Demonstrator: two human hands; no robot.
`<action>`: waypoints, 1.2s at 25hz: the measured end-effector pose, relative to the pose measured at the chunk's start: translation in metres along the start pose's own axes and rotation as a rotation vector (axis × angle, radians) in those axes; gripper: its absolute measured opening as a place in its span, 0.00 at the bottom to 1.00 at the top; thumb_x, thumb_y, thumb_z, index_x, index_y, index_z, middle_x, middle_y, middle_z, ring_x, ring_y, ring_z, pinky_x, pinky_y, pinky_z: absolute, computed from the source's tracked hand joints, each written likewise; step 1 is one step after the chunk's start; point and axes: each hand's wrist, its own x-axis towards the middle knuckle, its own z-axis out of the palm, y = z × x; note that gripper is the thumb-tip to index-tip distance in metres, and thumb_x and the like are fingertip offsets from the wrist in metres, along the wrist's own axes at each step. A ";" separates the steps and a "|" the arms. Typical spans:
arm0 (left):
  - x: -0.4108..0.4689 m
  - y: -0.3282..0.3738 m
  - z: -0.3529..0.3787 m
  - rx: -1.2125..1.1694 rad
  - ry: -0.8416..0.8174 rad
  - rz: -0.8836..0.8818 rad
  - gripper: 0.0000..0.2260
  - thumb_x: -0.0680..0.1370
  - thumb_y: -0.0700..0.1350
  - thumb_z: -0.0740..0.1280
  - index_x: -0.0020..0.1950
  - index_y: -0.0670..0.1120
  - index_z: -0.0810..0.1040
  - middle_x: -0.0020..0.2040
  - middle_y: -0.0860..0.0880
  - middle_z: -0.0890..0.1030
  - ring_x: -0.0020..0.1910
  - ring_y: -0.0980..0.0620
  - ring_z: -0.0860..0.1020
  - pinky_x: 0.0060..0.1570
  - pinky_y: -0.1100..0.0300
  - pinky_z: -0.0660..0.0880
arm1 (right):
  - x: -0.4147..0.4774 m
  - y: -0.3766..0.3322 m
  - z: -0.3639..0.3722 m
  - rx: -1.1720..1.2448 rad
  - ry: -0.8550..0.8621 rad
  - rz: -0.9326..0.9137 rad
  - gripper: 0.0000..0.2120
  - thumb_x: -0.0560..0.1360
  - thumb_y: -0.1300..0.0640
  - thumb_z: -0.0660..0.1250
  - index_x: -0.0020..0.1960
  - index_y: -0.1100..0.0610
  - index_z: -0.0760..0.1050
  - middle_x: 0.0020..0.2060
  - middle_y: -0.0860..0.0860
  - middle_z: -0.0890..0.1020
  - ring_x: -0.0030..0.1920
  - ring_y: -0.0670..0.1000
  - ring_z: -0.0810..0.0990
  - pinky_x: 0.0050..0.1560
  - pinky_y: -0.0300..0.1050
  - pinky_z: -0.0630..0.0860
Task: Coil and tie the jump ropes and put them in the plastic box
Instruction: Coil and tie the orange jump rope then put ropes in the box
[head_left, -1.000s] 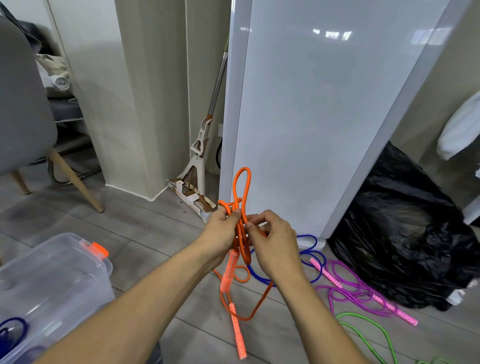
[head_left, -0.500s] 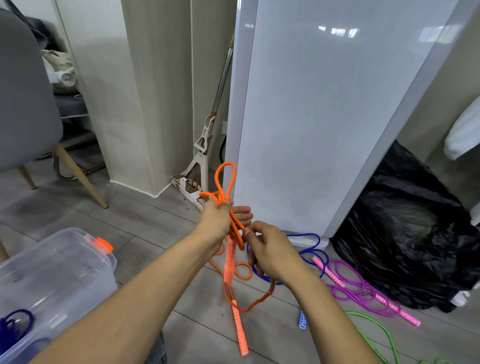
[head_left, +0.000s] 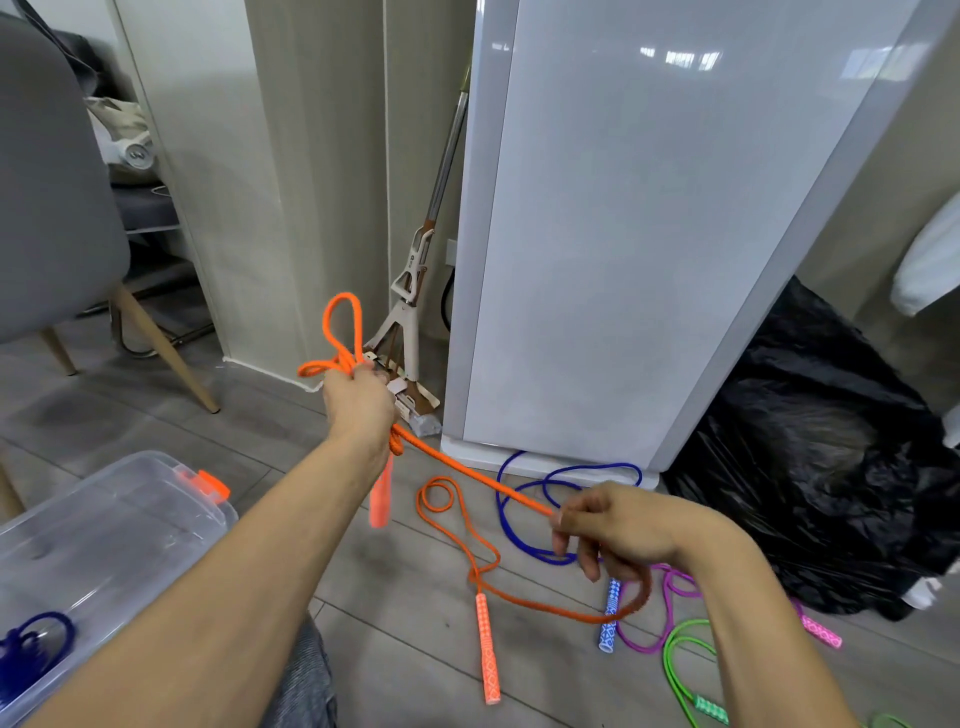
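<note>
My left hand (head_left: 358, 402) grips the folded bundle of the orange jump rope (head_left: 462, 467), with loops sticking up above my fist and one orange handle dangling below it. My right hand (head_left: 613, 527) pinches a strand of the same rope, stretched taut between both hands. The rope's other handle (head_left: 487, 649) lies on the floor. The clear plastic box (head_left: 104, 535) with an orange latch sits at lower left and holds a dark blue coiled rope (head_left: 31, 644).
On the floor to the right lie a blue rope (head_left: 524, 519), a purple rope (head_left: 670, 608) with a pink handle, and a green rope (head_left: 685, 675). A white cabinet (head_left: 649, 234) stands ahead, a black bag (head_left: 810, 457) at right, a grey chair (head_left: 57, 197) at left.
My hands have separated: the right one pulled a strand down and to the right until it went taut, while the left one moved left with the bundle.
</note>
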 end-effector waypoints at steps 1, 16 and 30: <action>0.001 -0.002 0.000 0.101 -0.043 0.061 0.08 0.83 0.41 0.53 0.46 0.47 0.69 0.34 0.50 0.71 0.24 0.56 0.67 0.25 0.63 0.65 | 0.001 0.002 -0.004 0.007 0.125 -0.031 0.12 0.82 0.53 0.61 0.46 0.58 0.78 0.27 0.51 0.77 0.23 0.49 0.66 0.26 0.40 0.63; -0.065 -0.017 0.015 0.479 -0.922 0.076 0.11 0.85 0.46 0.57 0.65 0.46 0.71 0.53 0.45 0.84 0.54 0.50 0.83 0.63 0.49 0.77 | 0.014 -0.025 0.013 0.098 0.624 -0.372 0.05 0.79 0.49 0.68 0.47 0.47 0.81 0.34 0.46 0.83 0.37 0.45 0.82 0.39 0.39 0.74; -0.066 -0.012 0.009 0.933 -1.016 0.363 0.10 0.84 0.50 0.58 0.53 0.46 0.74 0.41 0.49 0.74 0.39 0.51 0.74 0.44 0.52 0.76 | 0.017 -0.027 0.016 0.100 0.582 -0.297 0.09 0.82 0.51 0.62 0.52 0.52 0.80 0.35 0.45 0.80 0.32 0.42 0.74 0.37 0.37 0.69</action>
